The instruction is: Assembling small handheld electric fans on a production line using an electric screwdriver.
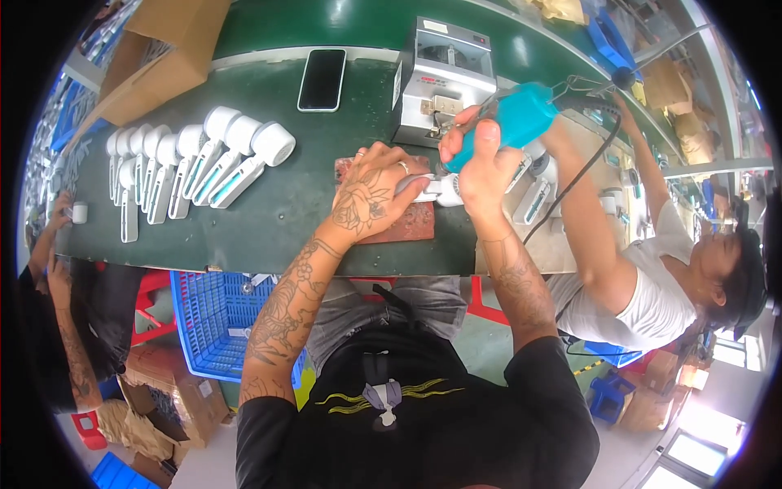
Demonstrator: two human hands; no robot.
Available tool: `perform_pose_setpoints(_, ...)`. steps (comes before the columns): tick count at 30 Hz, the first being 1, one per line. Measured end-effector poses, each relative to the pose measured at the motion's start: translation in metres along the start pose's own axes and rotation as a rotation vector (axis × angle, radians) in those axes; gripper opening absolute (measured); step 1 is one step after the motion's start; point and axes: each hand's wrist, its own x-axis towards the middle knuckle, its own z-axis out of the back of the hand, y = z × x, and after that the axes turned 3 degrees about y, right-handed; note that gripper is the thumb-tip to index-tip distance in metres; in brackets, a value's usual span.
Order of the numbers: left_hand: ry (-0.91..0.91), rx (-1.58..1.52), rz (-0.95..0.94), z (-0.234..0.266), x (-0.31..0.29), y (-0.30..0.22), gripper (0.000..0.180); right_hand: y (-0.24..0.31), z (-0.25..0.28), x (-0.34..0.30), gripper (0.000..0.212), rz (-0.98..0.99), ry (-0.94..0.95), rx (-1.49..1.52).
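Note:
My left hand (371, 191) is closed around a white handheld shower head (447, 189), pressing it down onto a worn red board (399, 226) on the green bench. The handle is mostly hidden under my fingers. In my right hand (486, 167) is a teal electric screwdriver (513, 122), gripped with the thumb up and its body tilted over the shower head. Its tip is hidden behind my hand. To the left stands a row of several similar white shower heads (236, 147) with teal strips along their handles.
A grey screw feeder (444, 77) sits behind my hands, beside a dark phone (322, 80). A cable (582, 171) hangs at the right, where a co-worker (627, 277) reaches across. A cardboard box (167, 69) stands far left; a blue basket (216, 326) is below the bench edge.

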Motion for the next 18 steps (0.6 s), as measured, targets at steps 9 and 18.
perform_pose_setpoints(9,-0.032,0.069,-0.028,-0.006,0.0,0.003,0.024,-0.008,0.0,-0.004,0.042,0.018,0.024,0.052)
perform_pose_setpoints(18,-0.044,0.06,-0.046,-0.004,0.0,0.003,0.023,0.009,-0.003,0.012,0.043,-0.056,-0.025,-0.117)
